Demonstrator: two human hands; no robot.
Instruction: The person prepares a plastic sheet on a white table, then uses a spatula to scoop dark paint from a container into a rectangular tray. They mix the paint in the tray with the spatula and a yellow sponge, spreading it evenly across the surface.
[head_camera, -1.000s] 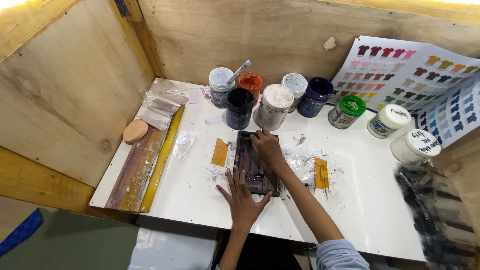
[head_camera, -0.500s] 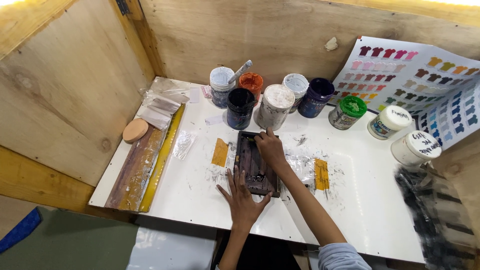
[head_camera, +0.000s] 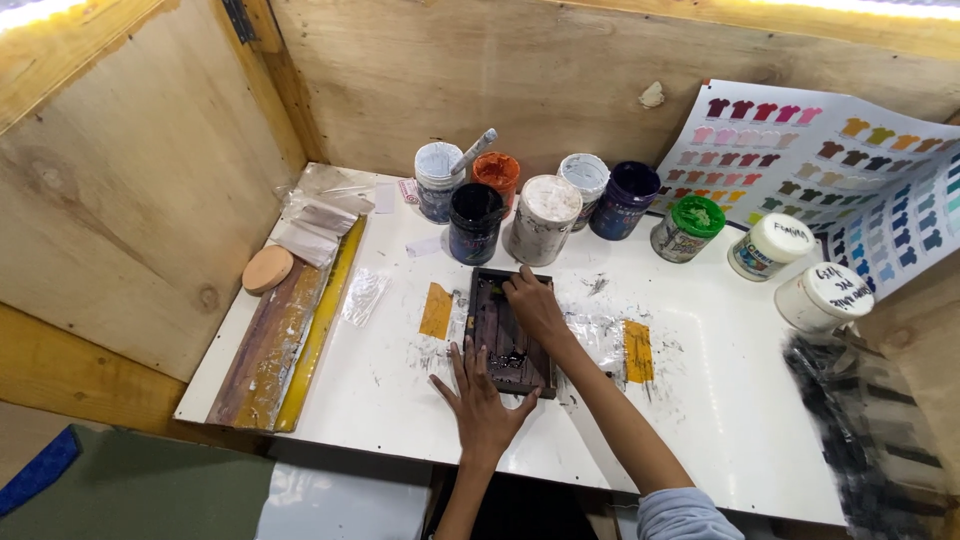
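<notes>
Dark rectangular frame (head_camera: 508, 332) lies centre-frame on the white tabletop (head_camera: 720, 400), long axis running up-frame; left hand (head_camera: 484, 398) pins its lower end, fingers spread, right hand (head_camera: 532, 302) presses its upper half, fingers together.

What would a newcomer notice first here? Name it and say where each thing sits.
First, the two hands at the middle of the white table: the left hand lies flat on the near end of a small dark screen frame, the right hand presses near its far end. Behind them stands a cluster of paint jars, and a chart of coloured shirt shapes leans on the plywood wall at the right.
</notes>
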